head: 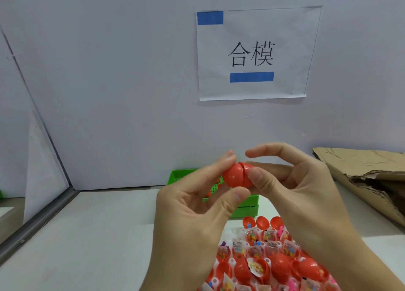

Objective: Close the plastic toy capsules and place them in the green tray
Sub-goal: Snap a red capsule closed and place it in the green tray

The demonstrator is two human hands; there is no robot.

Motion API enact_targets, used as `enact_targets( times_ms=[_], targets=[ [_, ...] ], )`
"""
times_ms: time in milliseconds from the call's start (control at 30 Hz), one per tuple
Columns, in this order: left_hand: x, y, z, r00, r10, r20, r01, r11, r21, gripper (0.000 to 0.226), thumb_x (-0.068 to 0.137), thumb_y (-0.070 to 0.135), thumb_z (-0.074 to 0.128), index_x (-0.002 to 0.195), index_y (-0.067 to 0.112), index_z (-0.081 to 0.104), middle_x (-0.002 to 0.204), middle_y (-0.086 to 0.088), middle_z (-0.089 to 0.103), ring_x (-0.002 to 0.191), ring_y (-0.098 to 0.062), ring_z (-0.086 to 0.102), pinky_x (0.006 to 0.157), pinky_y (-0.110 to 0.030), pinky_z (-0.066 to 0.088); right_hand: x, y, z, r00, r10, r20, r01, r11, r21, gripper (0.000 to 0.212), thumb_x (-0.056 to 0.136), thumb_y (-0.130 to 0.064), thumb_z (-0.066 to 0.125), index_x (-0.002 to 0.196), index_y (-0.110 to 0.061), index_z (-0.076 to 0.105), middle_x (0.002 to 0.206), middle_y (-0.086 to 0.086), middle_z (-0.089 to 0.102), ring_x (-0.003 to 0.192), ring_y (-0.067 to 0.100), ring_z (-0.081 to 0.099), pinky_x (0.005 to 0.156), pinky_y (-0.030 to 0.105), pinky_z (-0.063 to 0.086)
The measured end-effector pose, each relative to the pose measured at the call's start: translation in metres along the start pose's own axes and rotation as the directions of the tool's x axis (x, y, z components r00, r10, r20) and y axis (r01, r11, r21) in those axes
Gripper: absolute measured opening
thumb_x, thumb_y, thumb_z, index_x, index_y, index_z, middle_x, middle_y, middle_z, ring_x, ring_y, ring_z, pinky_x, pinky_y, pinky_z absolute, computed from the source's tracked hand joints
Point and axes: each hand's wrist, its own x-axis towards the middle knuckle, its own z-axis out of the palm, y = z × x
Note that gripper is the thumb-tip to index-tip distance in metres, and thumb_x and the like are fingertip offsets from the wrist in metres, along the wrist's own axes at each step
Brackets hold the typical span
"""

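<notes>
Red capsule (pixel 237 175) pinched between both hands (pixel 245 194) — above green tray (pixel 247 209)

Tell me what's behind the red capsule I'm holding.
The green tray against the wall shows behind the red capsule. Both hands cover most of the tray, so its contents are largely hidden.

both my hands are up in front of me, left hand (pixel 197 205) pinching the red capsule (pixel 235 175) between thumb and fingertips, right hand (pixel 295 185) gripping its other side, thumb pressed on, index finger lifted off above
</notes>
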Motion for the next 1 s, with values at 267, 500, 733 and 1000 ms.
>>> enact_targets(
  times_ms=[267,500,733,1000],
  targets=[
    [0.004,0.003,-0.004,0.999,0.032,-0.023,-0.031,0.999,0.045,0.038,0.070,0.022,0.075,0.105,0.037,0.076,0.100,0.002,0.073,0.099,-0.015,0.070,0.080,-0.016,0.055,0.001,-0.003,0.000,0.997,-0.073,0.014,0.073,0.997,0.008,0.035,0.056,-0.030,0.078,0.091,-0.026,0.079,0.088,-0.003,0.079,0.085,0.015,0.076,0.074,0.019,0.058],
    [0.002,0.003,-0.002,0.997,0.033,-0.074,-0.028,0.997,0.069,0.034,0.064,0.031,0.076,0.097,0.039,0.077,0.093,0.010,0.077,0.090,-0.008,0.073,0.074,-0.012,0.055,0.001,-0.006,0.000,0.996,-0.085,-0.038,0.083,0.996,-0.037,0.034,0.050,-0.033,0.077,0.084,-0.032,0.078,0.081,-0.006,0.078,0.079,0.012,0.076,0.070,0.017,0.058],
    [0.003,0.004,-0.001,0.993,0.046,-0.109,-0.036,0.995,0.096,0.034,0.061,0.032,0.076,0.094,0.040,0.077,0.089,0.010,0.077,0.087,-0.007,0.073,0.071,-0.012,0.055,-0.001,-0.010,0.003,0.995,-0.091,-0.036,0.090,0.995,-0.043,0.025,0.051,-0.020,0.077,0.076,-0.025,0.079,0.077,-0.007,0.078,0.074,0.008,0.076,0.068,0.014,0.057],
    [0.003,0.005,-0.001,0.993,0.103,-0.064,-0.095,0.990,0.107,0.033,0.065,0.017,0.075,0.096,0.027,0.079,0.091,0.008,0.077,0.088,-0.009,0.073,0.076,-0.015,0.056,-0.001,-0.011,0.004,0.994,-0.082,-0.074,0.080,0.996,-0.037,0.026,0.051,-0.018,0.077,0.078,-0.020,0.079,0.076,-0.006,0.078,0.075,0.008,0.075,0.068,0.014,0.057]
  ],
)
